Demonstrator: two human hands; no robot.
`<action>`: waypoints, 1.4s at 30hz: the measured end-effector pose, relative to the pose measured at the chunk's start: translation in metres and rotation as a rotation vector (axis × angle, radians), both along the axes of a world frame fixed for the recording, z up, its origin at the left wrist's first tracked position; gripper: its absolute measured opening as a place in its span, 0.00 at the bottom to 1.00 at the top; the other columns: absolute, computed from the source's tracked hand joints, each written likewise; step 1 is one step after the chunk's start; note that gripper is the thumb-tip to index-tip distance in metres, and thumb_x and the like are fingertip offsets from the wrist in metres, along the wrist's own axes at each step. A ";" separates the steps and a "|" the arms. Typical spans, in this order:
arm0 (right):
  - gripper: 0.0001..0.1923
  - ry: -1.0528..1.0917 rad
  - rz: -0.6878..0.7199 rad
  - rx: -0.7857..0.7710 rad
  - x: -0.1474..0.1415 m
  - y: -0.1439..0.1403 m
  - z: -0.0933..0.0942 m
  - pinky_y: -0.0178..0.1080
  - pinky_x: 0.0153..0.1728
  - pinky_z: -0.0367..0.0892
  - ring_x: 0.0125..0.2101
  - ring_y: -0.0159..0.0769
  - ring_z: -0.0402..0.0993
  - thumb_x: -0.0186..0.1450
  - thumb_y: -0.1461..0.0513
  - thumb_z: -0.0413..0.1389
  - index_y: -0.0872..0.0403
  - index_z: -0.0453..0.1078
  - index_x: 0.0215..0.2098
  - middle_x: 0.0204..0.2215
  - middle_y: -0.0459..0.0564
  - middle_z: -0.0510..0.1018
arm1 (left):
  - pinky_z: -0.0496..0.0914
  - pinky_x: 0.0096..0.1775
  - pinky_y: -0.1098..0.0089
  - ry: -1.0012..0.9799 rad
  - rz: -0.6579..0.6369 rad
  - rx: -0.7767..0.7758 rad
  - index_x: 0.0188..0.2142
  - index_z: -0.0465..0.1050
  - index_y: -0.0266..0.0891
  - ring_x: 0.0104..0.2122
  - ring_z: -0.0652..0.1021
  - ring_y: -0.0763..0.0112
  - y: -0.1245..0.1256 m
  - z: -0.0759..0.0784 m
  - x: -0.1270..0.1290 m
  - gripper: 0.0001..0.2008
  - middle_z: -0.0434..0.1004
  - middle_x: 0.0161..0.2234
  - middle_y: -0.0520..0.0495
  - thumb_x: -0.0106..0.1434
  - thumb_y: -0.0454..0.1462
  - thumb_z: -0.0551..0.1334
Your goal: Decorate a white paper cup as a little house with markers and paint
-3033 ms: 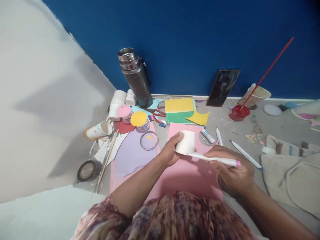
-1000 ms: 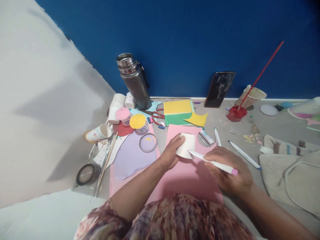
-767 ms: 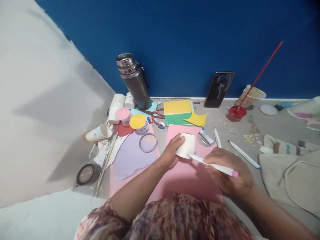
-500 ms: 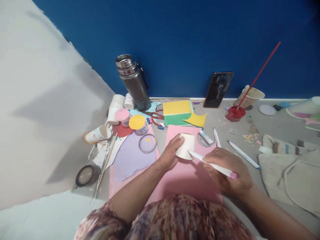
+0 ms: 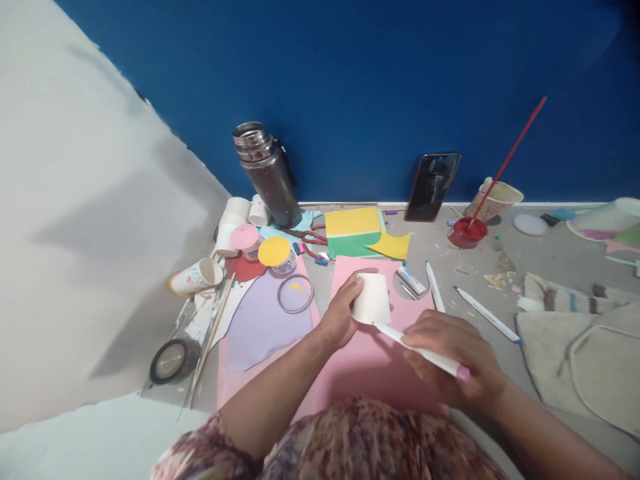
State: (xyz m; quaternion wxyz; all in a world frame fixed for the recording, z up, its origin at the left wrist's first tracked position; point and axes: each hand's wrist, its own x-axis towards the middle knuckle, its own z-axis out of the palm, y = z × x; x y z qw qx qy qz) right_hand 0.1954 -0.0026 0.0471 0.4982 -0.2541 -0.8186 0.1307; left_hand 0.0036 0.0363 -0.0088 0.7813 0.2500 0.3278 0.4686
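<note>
I see my left hand (image 5: 340, 313) holding a white paper cup (image 5: 372, 298) upside down on the pink sheet (image 5: 370, 360). The fingers (image 5: 356, 283) are wrapped about the cup's left wall, with the thumb lying over the upturned base. The cup's wide mouth faces down onto the sheet, and the cup leans slightly.

My right hand (image 5: 453, 357) is closed around a white marker (image 5: 420, 347) with a pink end cap. The fingers (image 5: 425, 333) pinch the barrel near its middle. The marker tip (image 5: 376, 325) rests at the cup's lower right edge, at the rim where it meets the pink sheet. The capped end points back toward my wrist. So the cup sits between the two hands: gripped on its left, met by the tip on its right.

The pink sheet lies on the grey bench (image 5: 475, 267) and shows a round cut-out hole (image 5: 410, 283) just right of the cup. A lilac sheet (image 5: 265, 320) overlaps its left side, with a tape ring (image 5: 296, 294) on top of it. Further back lie yellow and green card (image 5: 353, 230), red scissors (image 5: 313, 237) and a steel flask (image 5: 267, 177). A phone (image 5: 433, 185) leans on the blue wall (image 5: 375, 100). Two more white pens (image 5: 483, 312) lie to the right, well apart from the hands. A red paint pot (image 5: 467, 232) stands near the wall, with a red stick (image 5: 507, 160) slanting up from it.
</note>
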 end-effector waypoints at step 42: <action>0.06 -0.012 -0.120 0.050 0.000 0.001 0.000 0.39 0.27 0.73 0.24 0.37 0.79 0.71 0.67 0.57 0.54 0.75 0.44 0.27 0.51 0.85 | 0.77 0.45 0.59 0.047 0.018 0.070 0.58 0.72 0.38 0.40 0.85 0.54 -0.006 0.000 0.002 0.31 0.84 0.43 0.41 0.63 0.54 0.71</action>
